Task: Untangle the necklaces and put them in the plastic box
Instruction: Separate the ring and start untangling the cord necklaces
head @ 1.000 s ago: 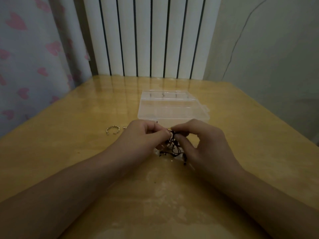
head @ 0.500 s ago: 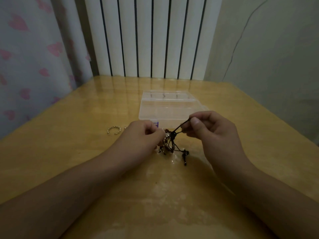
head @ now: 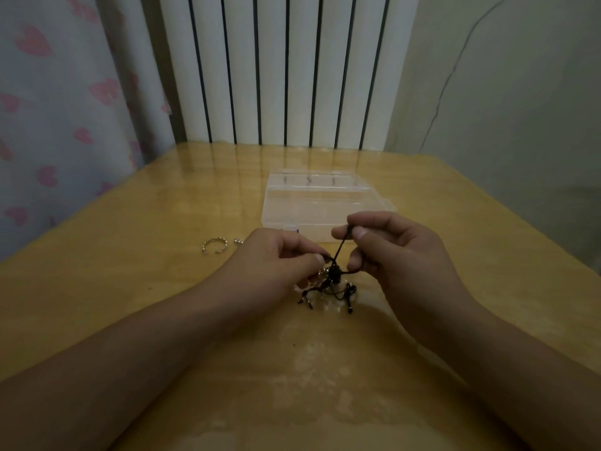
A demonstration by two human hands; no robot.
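in the middle of the frame, the left hand (head: 286, 255) pinches the knotted black cord necklaces (head: 331, 281) steady, so the right hand (head: 387, 245) can pinch and pull one strand up, near the clear plastic box (head: 325, 203).

My left hand (head: 279, 258) hiding part of the tangled necklaces (head: 331, 283), their separate strands too small for me to tell, my forearms cut off below

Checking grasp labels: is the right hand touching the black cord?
Touching. The head view shows the right hand pinching a taut strand of the black cord between thumb and forefinger, above the tangle.
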